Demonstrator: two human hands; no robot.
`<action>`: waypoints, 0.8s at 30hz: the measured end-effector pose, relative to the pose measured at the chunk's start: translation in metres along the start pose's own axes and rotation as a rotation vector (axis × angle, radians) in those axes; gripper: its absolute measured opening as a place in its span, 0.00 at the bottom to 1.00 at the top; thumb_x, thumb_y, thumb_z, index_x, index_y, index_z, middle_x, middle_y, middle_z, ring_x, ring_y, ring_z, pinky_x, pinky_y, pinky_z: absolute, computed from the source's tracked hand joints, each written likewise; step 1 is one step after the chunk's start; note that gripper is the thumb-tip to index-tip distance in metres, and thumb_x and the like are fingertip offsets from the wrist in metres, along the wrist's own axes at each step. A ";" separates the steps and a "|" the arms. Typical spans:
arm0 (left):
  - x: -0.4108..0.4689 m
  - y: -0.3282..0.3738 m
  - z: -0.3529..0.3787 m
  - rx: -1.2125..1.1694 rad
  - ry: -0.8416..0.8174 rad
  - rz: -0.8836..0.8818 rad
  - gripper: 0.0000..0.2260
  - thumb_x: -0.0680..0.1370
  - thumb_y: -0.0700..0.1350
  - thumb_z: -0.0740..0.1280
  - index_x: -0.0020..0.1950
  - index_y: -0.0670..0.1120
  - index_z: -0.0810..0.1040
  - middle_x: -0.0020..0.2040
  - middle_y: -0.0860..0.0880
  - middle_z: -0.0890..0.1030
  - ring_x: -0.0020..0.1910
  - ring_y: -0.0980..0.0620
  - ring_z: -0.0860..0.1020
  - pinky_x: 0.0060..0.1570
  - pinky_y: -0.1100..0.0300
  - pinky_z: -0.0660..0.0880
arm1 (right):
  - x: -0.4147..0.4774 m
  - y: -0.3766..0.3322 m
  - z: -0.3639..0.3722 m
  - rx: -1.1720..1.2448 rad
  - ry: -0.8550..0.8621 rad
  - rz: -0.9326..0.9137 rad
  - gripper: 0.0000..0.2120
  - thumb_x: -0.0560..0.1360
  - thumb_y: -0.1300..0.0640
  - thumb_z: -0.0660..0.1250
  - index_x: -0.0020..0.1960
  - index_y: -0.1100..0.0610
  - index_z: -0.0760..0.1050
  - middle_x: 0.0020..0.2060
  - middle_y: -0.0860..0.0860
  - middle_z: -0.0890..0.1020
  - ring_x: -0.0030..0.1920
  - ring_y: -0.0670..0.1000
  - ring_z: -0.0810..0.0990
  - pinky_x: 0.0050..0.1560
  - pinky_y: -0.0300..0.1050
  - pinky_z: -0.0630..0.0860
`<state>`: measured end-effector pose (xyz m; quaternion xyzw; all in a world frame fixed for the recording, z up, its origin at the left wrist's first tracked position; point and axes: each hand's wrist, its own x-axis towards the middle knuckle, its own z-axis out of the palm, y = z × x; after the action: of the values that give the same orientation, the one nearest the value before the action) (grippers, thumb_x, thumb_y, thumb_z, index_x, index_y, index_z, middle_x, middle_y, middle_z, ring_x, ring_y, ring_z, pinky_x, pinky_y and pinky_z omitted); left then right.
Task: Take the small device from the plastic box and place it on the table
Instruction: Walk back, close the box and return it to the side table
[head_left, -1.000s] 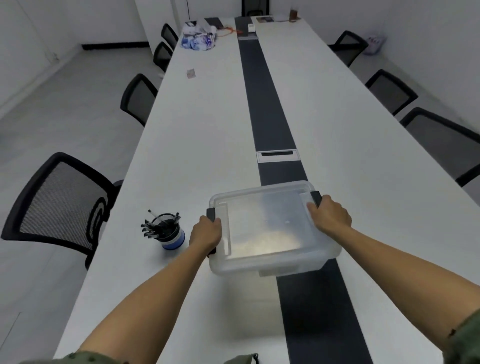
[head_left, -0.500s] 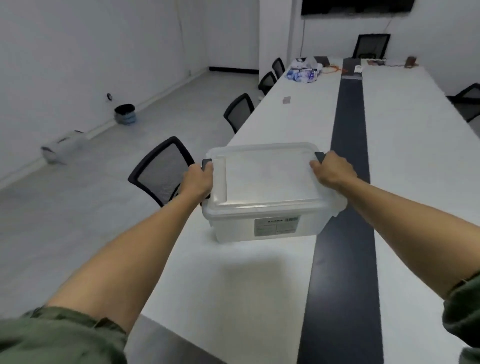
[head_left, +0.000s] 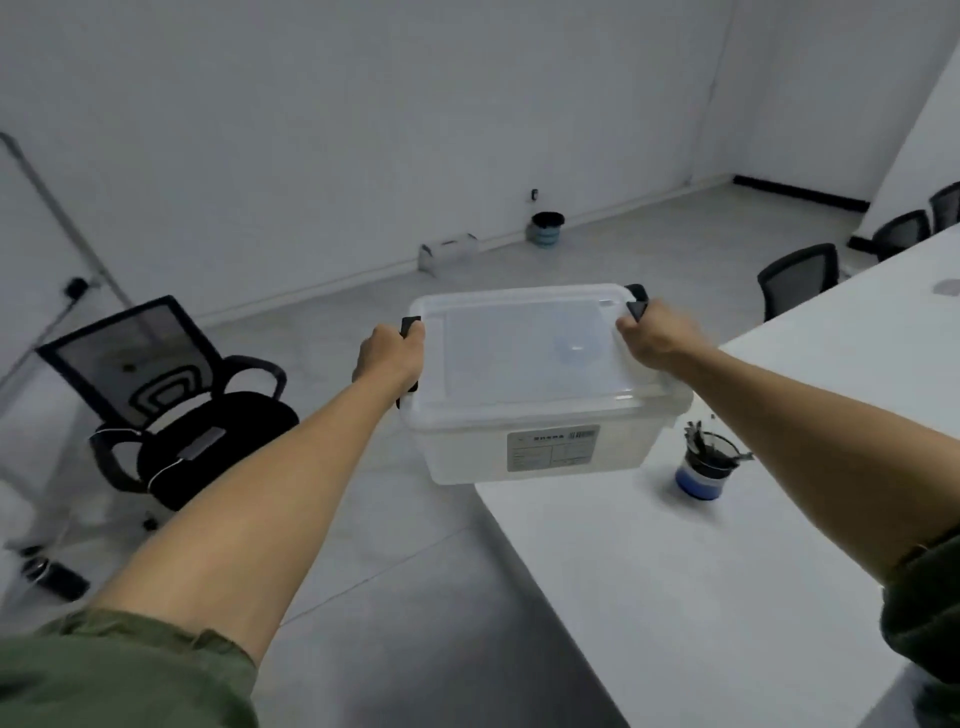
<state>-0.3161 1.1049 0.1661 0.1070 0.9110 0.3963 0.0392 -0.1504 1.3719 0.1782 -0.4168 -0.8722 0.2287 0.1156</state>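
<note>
Over by the wall an office chair (head_left: 171, 400) with a black mesh back and padded seat is standing on the pale tiled floor, well apart from the action. The person's left hand (head_left: 387, 358) is curling shut around the dark latch handle on the left end of the plastic box (head_left: 540, 395), fingers tucked under the rim. The box itself is hanging in the air over the floor, its near right corner just overlapping the edge of the table (head_left: 727, 571); it is not resting on anything that I can see. It is a translucent, frosted tub with rounded corners, a snapped-on lid and a printed label on the near wall. Through the lid something faint, round and bluish is showing toward the right; that may be the small device, though I cannot tell for sure. The lid is still on, so nothing has come out yet.

Judging by how level and easy the box is riding, it is probably light, stiff but slightly flexing, and smooth enough to slip, so the end handles are the sensible hold. The right hand (head_left: 652, 338) is wrapping closed on the opposite latch handle. Below it a round pen holder (head_left: 704, 470), blue-based and bristling with dark pens, is sitting on the smooth white table
</note>
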 end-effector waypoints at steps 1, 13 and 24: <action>0.005 -0.019 -0.021 0.005 0.029 -0.024 0.19 0.78 0.58 0.56 0.41 0.42 0.68 0.38 0.46 0.73 0.35 0.45 0.72 0.39 0.55 0.69 | -0.002 -0.027 0.014 -0.009 -0.021 -0.028 0.25 0.78 0.45 0.55 0.67 0.61 0.68 0.59 0.64 0.78 0.57 0.65 0.77 0.52 0.52 0.72; -0.009 -0.245 -0.252 -0.014 0.392 -0.404 0.20 0.80 0.57 0.56 0.47 0.40 0.75 0.41 0.45 0.76 0.42 0.43 0.76 0.44 0.53 0.74 | -0.080 -0.324 0.203 -0.018 -0.327 -0.472 0.24 0.81 0.45 0.55 0.67 0.62 0.66 0.61 0.65 0.76 0.59 0.65 0.75 0.49 0.50 0.67; -0.083 -0.399 -0.395 -0.018 0.723 -0.778 0.24 0.79 0.58 0.56 0.57 0.38 0.74 0.51 0.39 0.80 0.49 0.40 0.80 0.51 0.49 0.78 | -0.208 -0.552 0.349 -0.059 -0.595 -0.943 0.26 0.80 0.45 0.56 0.70 0.62 0.64 0.62 0.63 0.76 0.60 0.65 0.75 0.51 0.54 0.71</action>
<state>-0.3620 0.5395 0.1430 -0.3830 0.8353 0.3716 -0.1324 -0.5295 0.8014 0.1463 0.0978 -0.9652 0.2355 -0.0575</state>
